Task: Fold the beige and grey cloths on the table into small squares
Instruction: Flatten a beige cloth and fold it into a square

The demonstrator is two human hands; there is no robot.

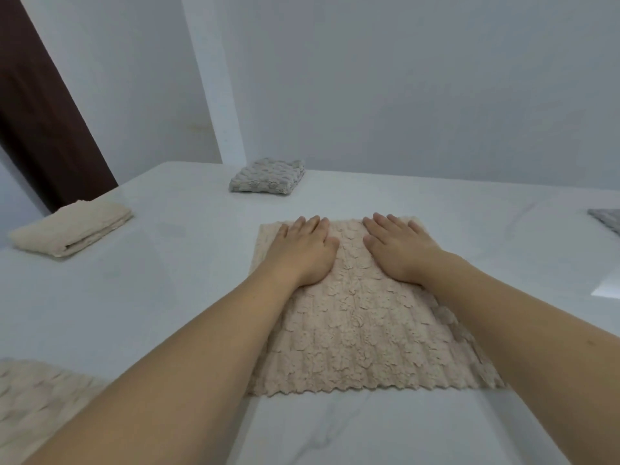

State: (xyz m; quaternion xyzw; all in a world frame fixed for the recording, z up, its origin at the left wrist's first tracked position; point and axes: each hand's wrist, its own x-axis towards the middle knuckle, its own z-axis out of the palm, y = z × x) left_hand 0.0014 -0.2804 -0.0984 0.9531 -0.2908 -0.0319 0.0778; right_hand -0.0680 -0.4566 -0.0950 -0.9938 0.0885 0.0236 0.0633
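Left hand (303, 251) and right hand (399, 250) flat, palms down.

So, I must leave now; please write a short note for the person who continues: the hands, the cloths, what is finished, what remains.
Left hand and right hand: both flat, pressing the far part of the beige cloth at table centre; it looks only partly folded.
Done: folded grey cloth at the far side, folded cream cloth at far left.
Left: finish the centre cloth into a small square; then the beige cloth at near left and the grey cloth at the right edge, both only partly in view.
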